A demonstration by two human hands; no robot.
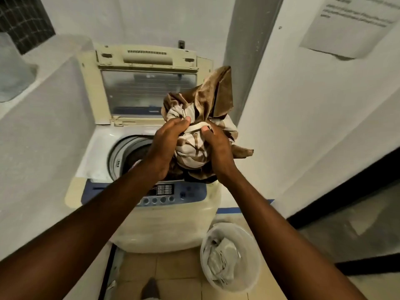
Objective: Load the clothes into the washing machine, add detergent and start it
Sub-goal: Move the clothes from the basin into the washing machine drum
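Observation:
A cream top-loading washing machine [164, 226] stands in front of me with its lid [147, 92] raised upright. Its round drum opening [127, 152] shows dark cloth inside. I hold a bunched brown and beige patterned garment [203, 118] above the right side of the opening. My left hand [166, 146] grips its left side and my right hand [216, 150] grips its right side. The blue control panel [173, 191] with buttons lies just below my hands.
A white laundry basket [253, 252] with pale clothes stands on the tiled floor to the machine's right. A grey ledge wall [43, 137] hems the machine on the left, a white wall [303, 126] on the right. A paper notice [350, 24] hangs up high.

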